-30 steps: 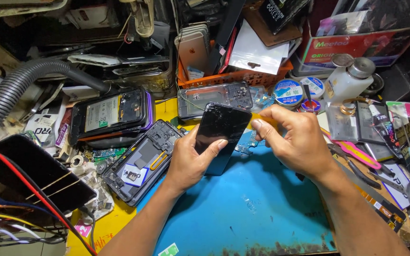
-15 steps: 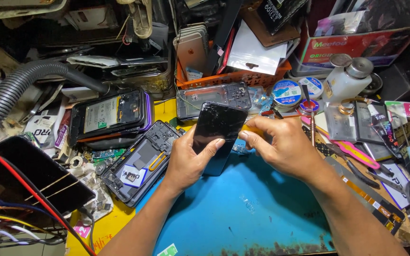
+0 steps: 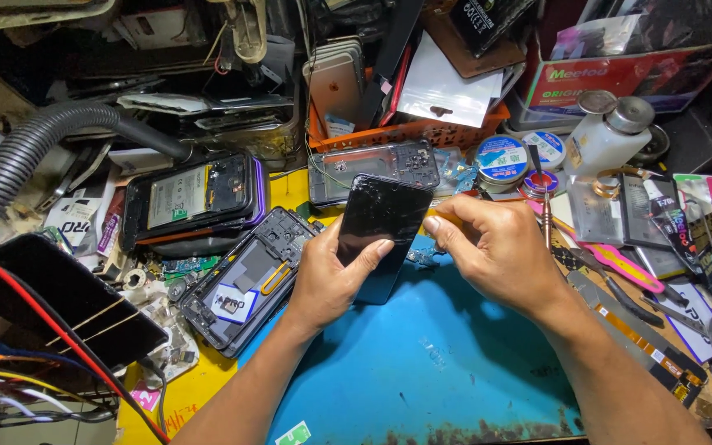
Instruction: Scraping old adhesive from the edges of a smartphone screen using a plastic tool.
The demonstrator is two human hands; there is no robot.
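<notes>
While the left hand point(image 3: 331, 276) holds a black phone point(image 3: 381, 227) from below, its thumb lies flat on the dark glass and its fingers wrap behind. The phone stands tilted up over the blue mat point(image 3: 422, 371), its top edge pointing away from the person. The right hand point(image 3: 496, 247) is at the phone's right edge, with the thumb and first fingers pinched together on that edge. I cannot tell if something small is between those fingertips.

Just left of the left hand lies an open phone frame point(image 3: 241, 284) with its insides showing. Behind it sits another open phone point(image 3: 191, 198) with a battery in view. A clear phone back point(image 3: 372, 165) lies just past the held phone, near an orange basket point(image 3: 405, 132) full of parts. A grey ribbed hose point(image 3: 35, 156) curves in from the left. A white bottle point(image 3: 607, 136) stands at the right, with round tape rolls point(image 3: 500, 156) beside it. Pink tweezers point(image 3: 620, 264) lie near the right wrist.
</notes>
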